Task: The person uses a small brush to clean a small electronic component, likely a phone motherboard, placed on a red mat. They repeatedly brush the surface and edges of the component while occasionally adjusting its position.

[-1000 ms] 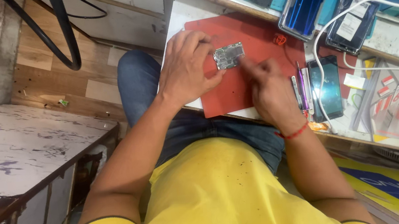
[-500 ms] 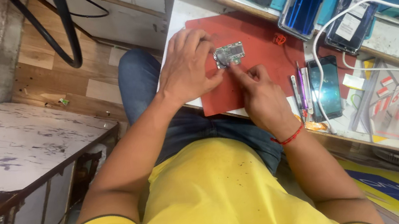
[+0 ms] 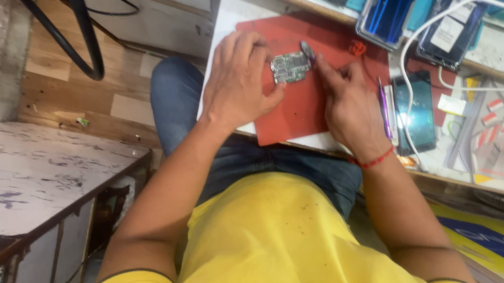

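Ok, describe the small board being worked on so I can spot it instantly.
Find the red mat at the bench edge. Near its top, between the left hand and right hand, lies the circuit board: small, rectangular, green and silver, the only bare board among whole phones.

So the circuit board [image 3: 290, 67] sits on the mat [image 3: 299, 111], left hand [image 3: 239, 83] touching it at 9 o'clock, right hand [image 3: 349, 102] at about 4. Phone [image 3: 414, 111] lies off the mat at 3 o'clock, with a cable [image 3: 409, 48] running across it.
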